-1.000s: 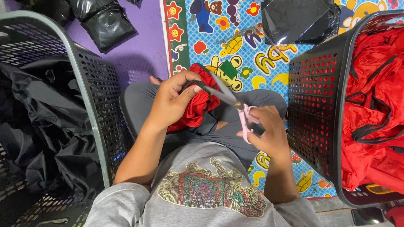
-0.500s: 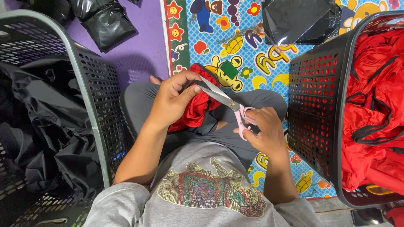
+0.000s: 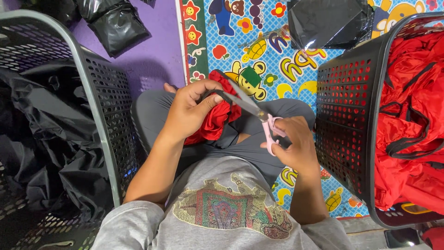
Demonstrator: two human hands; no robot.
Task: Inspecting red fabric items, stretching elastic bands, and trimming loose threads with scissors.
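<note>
Holding red cloth (image 3: 217,118) over my lap, left hand (image 3: 189,111) clamped on its black strap | right hand (image 3: 296,146) closed around pink scissors (image 3: 259,115), blades open at strap | advise keeping strap taut, cutting clear of fingers.

Both hands raised over the lap, left hand (image 3: 192,111) and right hand (image 3: 296,146) fingers curled shut

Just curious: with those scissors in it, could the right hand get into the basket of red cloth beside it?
Probably yes: the right hand sits just beside the black basket, whose top is open, though the pink-handled scissors occupy its fingers.
</note>
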